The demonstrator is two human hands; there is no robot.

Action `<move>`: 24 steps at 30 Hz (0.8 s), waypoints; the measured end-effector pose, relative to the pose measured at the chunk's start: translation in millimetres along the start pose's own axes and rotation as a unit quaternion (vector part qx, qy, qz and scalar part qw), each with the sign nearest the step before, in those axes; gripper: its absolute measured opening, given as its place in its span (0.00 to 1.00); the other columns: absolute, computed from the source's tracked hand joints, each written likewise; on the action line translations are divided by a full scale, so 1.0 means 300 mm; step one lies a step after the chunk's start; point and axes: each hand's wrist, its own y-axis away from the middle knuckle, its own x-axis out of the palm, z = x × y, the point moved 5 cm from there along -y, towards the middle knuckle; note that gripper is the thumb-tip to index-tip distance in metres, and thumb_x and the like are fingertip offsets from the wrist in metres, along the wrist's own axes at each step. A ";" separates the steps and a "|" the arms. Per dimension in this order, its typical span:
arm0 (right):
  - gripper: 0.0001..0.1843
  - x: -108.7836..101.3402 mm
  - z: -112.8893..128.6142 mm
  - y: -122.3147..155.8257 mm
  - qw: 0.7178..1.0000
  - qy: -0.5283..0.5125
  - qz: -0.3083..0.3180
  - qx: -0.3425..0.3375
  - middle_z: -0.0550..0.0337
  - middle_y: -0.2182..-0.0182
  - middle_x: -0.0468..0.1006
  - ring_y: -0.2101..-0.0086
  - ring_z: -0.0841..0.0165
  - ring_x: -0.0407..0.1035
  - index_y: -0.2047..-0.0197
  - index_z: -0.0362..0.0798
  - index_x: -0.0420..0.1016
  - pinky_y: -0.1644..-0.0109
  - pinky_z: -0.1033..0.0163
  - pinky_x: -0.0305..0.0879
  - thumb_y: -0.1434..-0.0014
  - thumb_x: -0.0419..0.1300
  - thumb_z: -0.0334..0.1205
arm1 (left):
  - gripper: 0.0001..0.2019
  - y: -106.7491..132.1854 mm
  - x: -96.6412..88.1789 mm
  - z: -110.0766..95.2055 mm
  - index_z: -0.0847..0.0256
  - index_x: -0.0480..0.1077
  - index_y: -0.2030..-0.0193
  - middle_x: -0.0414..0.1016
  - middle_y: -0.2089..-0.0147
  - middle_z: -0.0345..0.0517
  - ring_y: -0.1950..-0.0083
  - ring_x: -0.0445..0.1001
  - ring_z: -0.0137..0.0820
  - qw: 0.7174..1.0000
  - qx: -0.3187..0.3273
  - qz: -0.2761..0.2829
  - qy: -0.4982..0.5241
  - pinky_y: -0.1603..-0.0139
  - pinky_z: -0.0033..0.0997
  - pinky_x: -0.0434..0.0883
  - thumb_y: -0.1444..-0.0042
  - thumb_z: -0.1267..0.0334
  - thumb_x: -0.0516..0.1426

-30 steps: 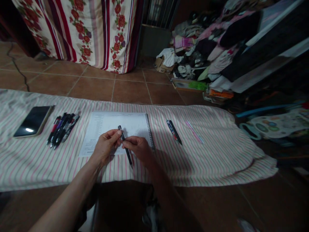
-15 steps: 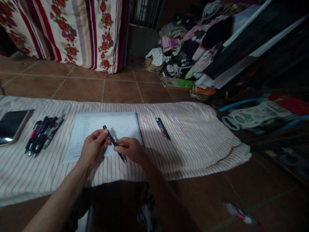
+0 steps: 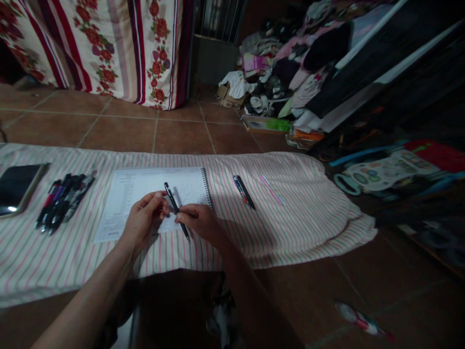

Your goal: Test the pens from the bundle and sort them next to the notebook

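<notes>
A black pen (image 3: 177, 211) is held at a slant above a spiral notebook (image 3: 145, 194) lying on a striped cloth (image 3: 290, 213). My left hand (image 3: 143, 220) pinches the pen near its upper end. My right hand (image 3: 199, 223) grips it lower down, the tip pointing toward me. Both hands hover over the notebook's near right corner.
A bunch of several pens (image 3: 63, 196) and a phone (image 3: 18, 186) lie left of the notebook. Two pens (image 3: 244, 191) and a pink pen (image 3: 272, 190) lie to its right. Piled clothes (image 3: 283, 72) and toys (image 3: 385, 172) crowd the tiled floor at right. A floral curtain (image 3: 109, 48) hangs behind.
The pen has turned more upright between my fingers and its upper end has shifted right. The view swung to the right a second ago, then steadied.
</notes>
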 end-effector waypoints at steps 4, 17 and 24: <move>0.12 -0.002 0.020 0.003 1.000 0.018 0.009 -0.007 0.63 0.78 0.74 0.77 0.76 0.62 0.71 0.43 0.77 0.73 0.71 0.55 0.46 0.53 0.36 | 0.15 -0.003 -0.007 -0.001 0.65 0.72 0.63 0.71 0.74 0.41 0.77 0.67 0.23 1.000 0.002 -0.012 0.000 0.79 0.20 0.62 0.56 0.60 0.64; 0.16 0.019 0.022 -0.004 0.999 0.015 0.043 -0.014 0.60 0.75 0.75 0.78 0.76 0.60 0.69 0.41 0.76 0.75 0.71 0.54 0.43 0.49 0.38 | 0.16 0.003 -0.011 -0.009 0.66 0.74 0.65 0.76 0.70 0.45 0.74 0.72 0.26 0.999 -0.013 -0.039 0.007 0.77 0.22 0.67 0.61 0.61 0.66; 0.16 0.031 0.027 -0.009 0.999 0.007 0.048 -0.009 0.62 0.78 0.73 0.79 0.76 0.58 0.71 0.41 0.76 0.75 0.71 0.53 0.43 0.49 0.39 | 0.16 0.007 -0.008 -0.018 0.67 0.74 0.65 0.77 0.70 0.47 0.78 0.69 0.24 1.000 -0.004 -0.022 -0.007 0.77 0.23 0.66 0.61 0.60 0.66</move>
